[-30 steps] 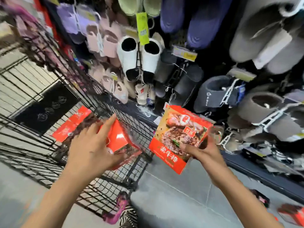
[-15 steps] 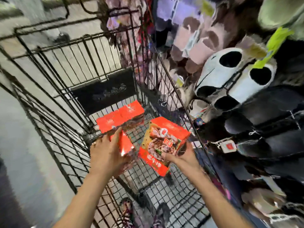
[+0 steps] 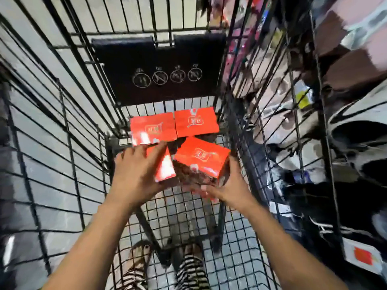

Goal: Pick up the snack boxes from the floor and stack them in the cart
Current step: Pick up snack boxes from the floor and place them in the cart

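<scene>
Two red snack boxes lie side by side at the far end of the black wire cart (image 3: 69, 143): one on the left (image 3: 152, 130), one on the right (image 3: 196, 122). Just in front of them, low inside the cart, my left hand (image 3: 136, 176) grips a third red box (image 3: 164, 166) held on edge. My right hand (image 3: 228, 185) holds a fourth red box (image 3: 201, 162) from below, its red top face up and slightly tilted. The two held boxes sit close together, almost touching.
A black plastic flap with white warning icons (image 3: 159, 68) forms the cart's far wall. Racks of slippers (image 3: 356, 132) press against the cart's right side. Grey floor shows through the mesh, with my feet in sandals (image 3: 142, 254) below.
Both hands have gone from beside the cart down into it, carrying their boxes toward the two at the far end. My view has swung from the slipper racks to straight down into the cart.
</scene>
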The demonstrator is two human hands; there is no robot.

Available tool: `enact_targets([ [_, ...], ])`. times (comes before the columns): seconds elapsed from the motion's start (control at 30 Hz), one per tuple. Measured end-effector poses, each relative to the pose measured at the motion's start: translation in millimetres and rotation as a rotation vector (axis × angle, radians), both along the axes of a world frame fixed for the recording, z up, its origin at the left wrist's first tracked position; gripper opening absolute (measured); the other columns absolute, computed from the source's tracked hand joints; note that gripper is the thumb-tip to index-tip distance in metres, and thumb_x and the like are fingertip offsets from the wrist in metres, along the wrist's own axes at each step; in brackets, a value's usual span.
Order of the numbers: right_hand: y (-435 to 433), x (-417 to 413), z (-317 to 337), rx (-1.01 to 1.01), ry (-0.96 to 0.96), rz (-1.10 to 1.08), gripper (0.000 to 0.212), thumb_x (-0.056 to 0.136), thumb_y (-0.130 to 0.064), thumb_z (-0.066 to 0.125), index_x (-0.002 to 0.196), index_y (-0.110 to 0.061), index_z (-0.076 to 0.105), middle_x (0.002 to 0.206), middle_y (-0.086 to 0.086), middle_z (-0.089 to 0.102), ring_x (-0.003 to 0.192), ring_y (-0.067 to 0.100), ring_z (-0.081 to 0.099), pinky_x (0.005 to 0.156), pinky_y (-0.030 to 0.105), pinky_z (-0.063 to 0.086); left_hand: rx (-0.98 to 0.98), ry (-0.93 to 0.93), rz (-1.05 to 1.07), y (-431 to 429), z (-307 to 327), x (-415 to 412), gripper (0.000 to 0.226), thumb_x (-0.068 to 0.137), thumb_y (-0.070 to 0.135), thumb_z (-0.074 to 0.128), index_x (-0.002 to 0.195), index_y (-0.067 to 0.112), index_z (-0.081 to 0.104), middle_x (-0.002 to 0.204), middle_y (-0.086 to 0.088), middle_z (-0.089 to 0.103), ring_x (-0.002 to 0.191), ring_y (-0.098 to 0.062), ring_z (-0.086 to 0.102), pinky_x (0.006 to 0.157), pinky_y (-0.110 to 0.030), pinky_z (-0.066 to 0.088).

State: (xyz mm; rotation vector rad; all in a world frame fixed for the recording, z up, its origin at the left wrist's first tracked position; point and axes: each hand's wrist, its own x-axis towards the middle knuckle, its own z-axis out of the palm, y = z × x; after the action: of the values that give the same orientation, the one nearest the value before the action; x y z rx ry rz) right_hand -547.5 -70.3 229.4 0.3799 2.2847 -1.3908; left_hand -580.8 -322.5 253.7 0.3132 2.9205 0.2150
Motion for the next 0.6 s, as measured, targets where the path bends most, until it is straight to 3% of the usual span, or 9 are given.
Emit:
enact_targets([
  [0.07, 1.9, -6.3, -16.9, 0.015, 0.009, 0.023, 0.101, 0.058, -0.007, 0.091, 0.137, -0.011, 0.029, 0.128, 0.004, 0.044, 0.116, 0.004, 0.050, 0.100, 0.024, 0.047, -0.032, 0.011, 0.002, 2.9, -9.5, 0.9, 0.106, 0.055, 0.079, 0.065, 0.143, 0.031, 0.033, 0.125, -0.016, 0.054, 0.104, -0.040, 0.052, 0.084, -0.048, 0.042],
  [0.13, 4.4, -9.3, -34.3, 0.101, -0.019, 0.014, 0.121, 0.048, -0.041, 0.095, 0.144, -0.019, 0.024, 0.133, 0.010, 0.044, 0.127, 0.023, 0.045, 0.106, 0.043, 0.043, -0.045, 0.036, 0.025, 7.1, -19.8, 5.6, 0.104, 0.057, 0.074, 0.070, 0.144, 0.029, 0.035, 0.125, -0.020, 0.051, 0.109, -0.041, 0.047, 0.090, -0.051, 0.039],
  [0.17, 9.2, -8.8, -49.1, 0.126, -0.037, 0.007, 0.126, 0.042, -0.059, 0.090, 0.144, -0.027, 0.022, 0.132, 0.009, 0.047, 0.128, 0.027, 0.044, 0.105, 0.046, 0.043, -0.041, 0.051, 0.044, 8.9, -23.6, 8.8, 0.103, 0.057, 0.073, 0.071, 0.144, 0.029, 0.036, 0.126, -0.022, 0.049, 0.112, -0.042, 0.045, 0.092, -0.052, 0.038],
  [0.2, 9.9, -10.1, -49.3, 0.117, -0.048, 0.005, 0.123, 0.042, -0.063, 0.088, 0.141, -0.031, 0.023, 0.130, 0.006, 0.050, 0.127, 0.026, 0.046, 0.103, 0.045, 0.044, -0.030, 0.057, 0.075, 10.6, -25.2, 12.8, 0.103, 0.058, 0.072, 0.072, 0.144, 0.029, 0.036, 0.128, -0.024, 0.047, 0.115, -0.043, 0.042, 0.095, -0.054, 0.037],
  [0.3, 1.8, -13.5, -22.8, -0.023, -0.093, -0.069, 0.099, 0.061, -0.025, 0.091, 0.136, -0.025, 0.026, 0.115, -0.015, 0.054, 0.109, 0.005, 0.054, 0.094, 0.027, 0.042, 0.087, 0.023, 0.336, 10.2, -20.4, 25.1, 0.111, 0.053, 0.075, 0.070, 0.146, 0.029, 0.031, 0.137, -0.025, 0.038, 0.126, -0.042, 0.036, 0.103, -0.054, 0.032],
  [0.37, -0.4, -15.9, -17.2, -0.155, -0.136, -0.128, 0.090, 0.066, -0.035, 0.087, 0.136, -0.027, 0.030, 0.109, -0.021, 0.055, 0.099, -0.003, 0.054, 0.087, 0.025, 0.044, 0.256, -0.052, 0.572, 9.0, -15.4, 32.9, 0.125, 0.044, 0.078, 0.070, 0.148, 0.026, 0.023, 0.142, -0.022, 0.036, 0.132, -0.038, 0.033, 0.106, -0.050, 0.031],
  [0.47, -11.2, -22.3, -11.3, -0.207, -0.147, -0.225, 0.099, 0.049, -0.060, 0.084, 0.132, -0.024, 0.043, 0.114, -0.010, 0.064, 0.101, 0.007, 0.062, 0.086, 0.032, 0.052, 0.590, -0.165, 0.744, 9.9, -11.9, 36.3, 0.130, 0.044, 0.064, 0.081, 0.149, 0.027, 0.014, 0.137, -0.004, 0.049, 0.124, -0.025, 0.047, 0.096, -0.036, 0.039],
  [0.53, -13.8, -27.0, -13.2, -0.186, -0.137, -0.236, 0.091, 0.055, -0.046, 0.089, 0.130, -0.018, 0.046, 0.114, -0.003, 0.066, 0.099, 0.010, 0.064, 0.082, 0.025, 0.053, 0.688, -0.201, 0.734, 10.9, -10.6, 34.3, 0.124, 0.051, 0.048, 0.088, 0.148, 0.033, 0.012, 0.125, 0.011, 0.053, 0.110, -0.013, 0.052, 0.087, -0.028, 0.041],
  [0.6, -11.4, -31.0, -10.4, -0.177, -0.119, -0.181, 0.067, 0.068, -0.027, 0.085, 0.124, -0.018, 0.050, 0.108, -0.004, 0.066, 0.092, 0.003, 0.063, 0.068, 0.011, 0.049, 0.745, -0.237, 0.688, 11.8, -10.6, 32.6, 0.121, 0.058, 0.038, 0.088, 0.149, 0.040, 0.008, 0.115, 0.020, 0.051, 0.104, -0.005, 0.051, 0.085, -0.025, 0.040],
])
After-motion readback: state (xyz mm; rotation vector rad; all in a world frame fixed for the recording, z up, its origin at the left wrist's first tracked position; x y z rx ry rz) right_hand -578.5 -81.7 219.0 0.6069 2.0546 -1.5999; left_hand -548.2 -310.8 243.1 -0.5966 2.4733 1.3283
